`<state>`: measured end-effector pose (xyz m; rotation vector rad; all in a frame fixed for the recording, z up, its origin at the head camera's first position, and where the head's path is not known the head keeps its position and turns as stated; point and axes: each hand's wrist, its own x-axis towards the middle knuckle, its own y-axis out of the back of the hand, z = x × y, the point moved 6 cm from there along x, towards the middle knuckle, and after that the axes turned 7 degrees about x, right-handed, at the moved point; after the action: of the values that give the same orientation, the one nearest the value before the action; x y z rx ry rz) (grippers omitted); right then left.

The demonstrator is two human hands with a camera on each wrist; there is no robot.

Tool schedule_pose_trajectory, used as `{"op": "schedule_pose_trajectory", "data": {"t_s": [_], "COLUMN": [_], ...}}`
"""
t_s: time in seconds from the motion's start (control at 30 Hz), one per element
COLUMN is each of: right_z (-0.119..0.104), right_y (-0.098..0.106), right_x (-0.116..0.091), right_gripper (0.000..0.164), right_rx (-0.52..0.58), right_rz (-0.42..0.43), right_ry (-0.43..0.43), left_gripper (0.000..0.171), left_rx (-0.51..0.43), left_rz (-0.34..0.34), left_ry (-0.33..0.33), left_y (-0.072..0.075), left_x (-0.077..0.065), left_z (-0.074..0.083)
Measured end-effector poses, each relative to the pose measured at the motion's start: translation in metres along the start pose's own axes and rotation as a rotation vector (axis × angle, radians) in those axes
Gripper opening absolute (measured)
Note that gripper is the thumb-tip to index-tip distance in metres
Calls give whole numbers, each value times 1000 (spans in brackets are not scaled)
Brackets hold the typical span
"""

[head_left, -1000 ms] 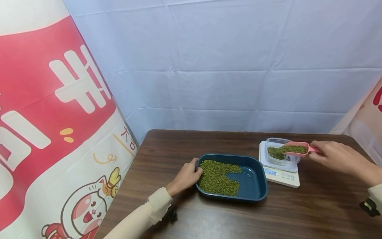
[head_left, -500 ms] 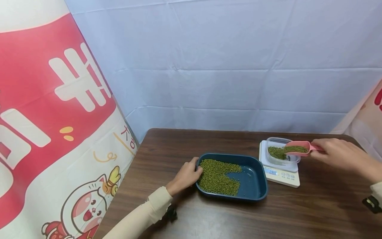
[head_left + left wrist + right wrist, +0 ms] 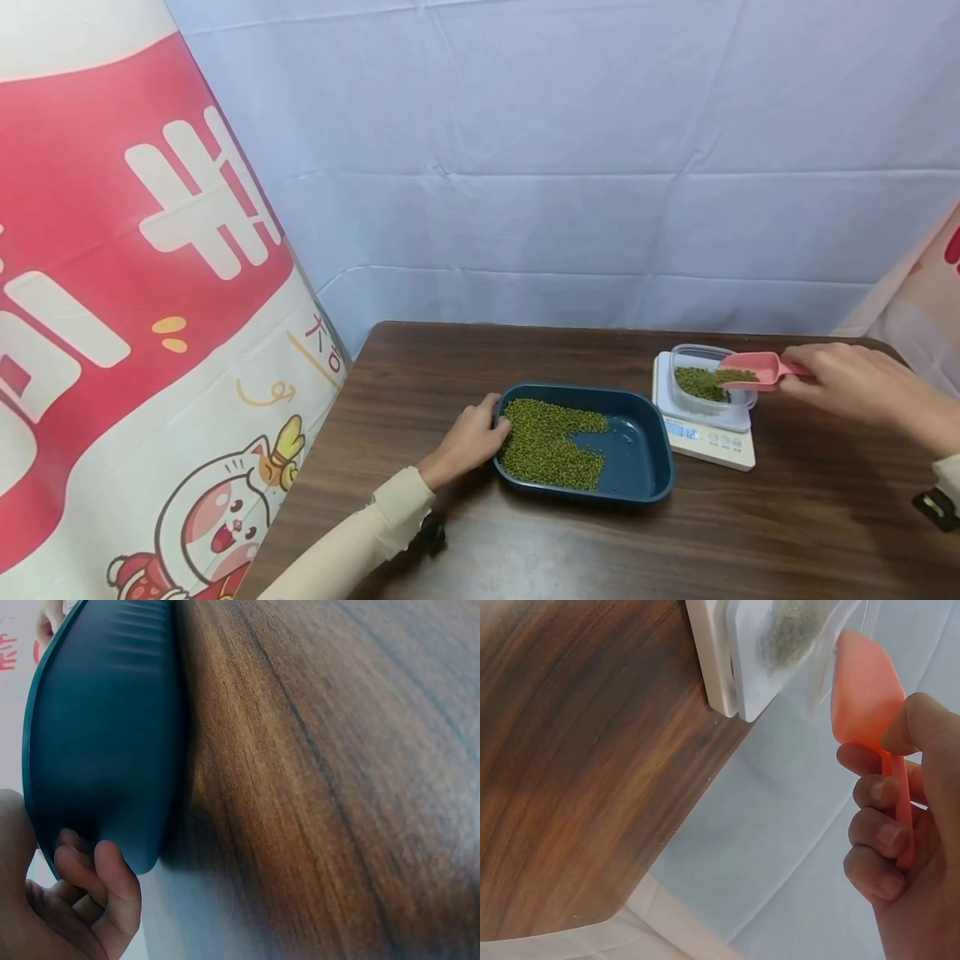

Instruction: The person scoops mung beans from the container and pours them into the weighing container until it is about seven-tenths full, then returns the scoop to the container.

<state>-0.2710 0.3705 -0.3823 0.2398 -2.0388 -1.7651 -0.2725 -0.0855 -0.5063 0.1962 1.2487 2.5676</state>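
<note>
My right hand holds a pink scoop by its handle, fingers curled round it in the right wrist view. The scoop tilts over a clear plastic container, and mung beans slide off its lip. A heap of mung beans lies in the container, which stands on a white kitchen scale with a lit display. My left hand grips the left end of a dark blue tray, thumb over the rim and fingers against the outer wall. Mung beans cover the tray's left part.
Everything stands on a brown wooden table. A pale cloth hangs behind its far edge, and a red and white printed banner hangs at the left. The scale sits close behind the tray's right end.
The scoop has tipped further and holds fewer beans, while the heap in the container has grown. The digits on the scale display have changed. The left hand and tray stay in place.
</note>
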Motion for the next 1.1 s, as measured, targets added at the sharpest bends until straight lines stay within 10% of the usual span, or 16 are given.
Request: {"op": "schedule_pose_trajectory", "data": {"t_s": [1.1], "right_z": [-15], "right_y": [9], "right_x": [7], "right_gripper": [21], "right_rx": [14], "right_rz": [23], "right_ry": [35], "left_gripper": [45], "left_rx": [7], "left_rz": [7], "left_ry": [-27], "left_y": [3], "left_x": [-1], "left_z": [4]}}
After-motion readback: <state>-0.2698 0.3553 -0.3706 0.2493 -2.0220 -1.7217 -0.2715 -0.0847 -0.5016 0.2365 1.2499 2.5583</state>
